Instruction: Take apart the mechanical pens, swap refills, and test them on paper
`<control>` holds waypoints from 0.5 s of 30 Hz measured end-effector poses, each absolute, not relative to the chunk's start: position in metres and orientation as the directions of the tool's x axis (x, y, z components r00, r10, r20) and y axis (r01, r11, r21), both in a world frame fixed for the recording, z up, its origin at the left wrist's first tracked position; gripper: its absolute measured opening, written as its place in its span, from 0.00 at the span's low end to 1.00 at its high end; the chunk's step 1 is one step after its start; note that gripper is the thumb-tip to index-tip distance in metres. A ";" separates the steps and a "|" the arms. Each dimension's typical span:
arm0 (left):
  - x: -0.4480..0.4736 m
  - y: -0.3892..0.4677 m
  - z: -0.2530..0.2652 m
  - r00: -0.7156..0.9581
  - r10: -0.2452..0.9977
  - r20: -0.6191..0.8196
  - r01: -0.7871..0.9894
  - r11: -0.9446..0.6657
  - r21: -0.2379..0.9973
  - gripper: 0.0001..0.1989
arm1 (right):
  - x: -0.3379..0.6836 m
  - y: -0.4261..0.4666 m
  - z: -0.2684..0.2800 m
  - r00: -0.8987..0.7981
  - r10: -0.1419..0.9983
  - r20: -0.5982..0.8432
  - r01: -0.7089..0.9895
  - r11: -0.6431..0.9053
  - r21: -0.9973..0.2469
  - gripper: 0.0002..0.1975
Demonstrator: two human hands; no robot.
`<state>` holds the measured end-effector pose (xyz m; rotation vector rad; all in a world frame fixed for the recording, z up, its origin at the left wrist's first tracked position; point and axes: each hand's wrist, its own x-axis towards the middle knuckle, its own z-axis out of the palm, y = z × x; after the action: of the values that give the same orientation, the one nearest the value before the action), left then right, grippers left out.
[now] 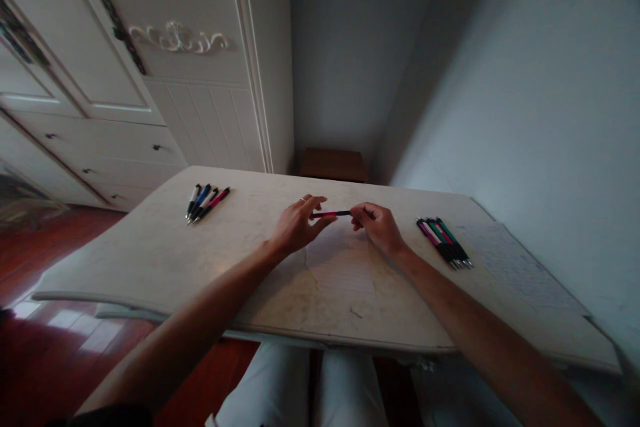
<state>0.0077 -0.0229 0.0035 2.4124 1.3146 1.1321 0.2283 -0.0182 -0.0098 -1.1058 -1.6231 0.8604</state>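
A red and black pen (327, 214) is held level above the table, between my two hands. My left hand (299, 221) has its thumb and fingers around the pen's left end, with a ring on one finger. The fingertips of my right hand (374, 221) pinch its black right end, so the tip there is hidden. Below my hands lies a sheet of lined paper (343, 270) on the tabletop.
Several pens (206, 203) lie at the table's far left, and several more (444, 243) lie side by side on the right. Beyond those is a patterned or written sheet (520, 263). A white cabinet (200, 107) stands behind left; a wall (550, 113) borders the right.
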 end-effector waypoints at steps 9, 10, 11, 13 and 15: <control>0.003 -0.016 0.005 0.186 0.908 0.375 0.596 -0.408 0.692 0.20 | 0.233 -0.014 -0.007 -0.037 0.939 0.342 0.238 0.340 -0.910 0.19; 0.004 -0.014 0.004 0.182 0.914 0.362 0.535 -0.401 0.743 0.19 | 0.233 -0.014 -0.007 -0.027 0.940 0.341 0.237 0.337 -0.911 0.19; 0.005 -0.013 0.002 0.175 0.921 0.348 0.462 -0.389 0.797 0.17 | 0.234 -0.014 -0.007 -0.023 0.940 0.339 0.235 0.335 -0.912 0.19; 0.007 -0.009 -0.002 0.154 0.936 0.317 0.311 -0.351 0.883 0.14 | 0.234 -0.014 -0.007 -0.028 0.942 0.335 0.223 0.333 -0.916 0.19; 0.007 -0.006 -0.003 0.128 0.945 0.301 0.180 -0.320 0.930 0.11 | 0.233 -0.014 -0.006 -0.037 0.943 0.331 0.204 0.332 -0.921 0.19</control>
<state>0.0075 -0.0062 -0.0034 1.6401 1.1118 1.2611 0.2327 -0.0143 -0.0064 -1.0953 -1.5027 0.8474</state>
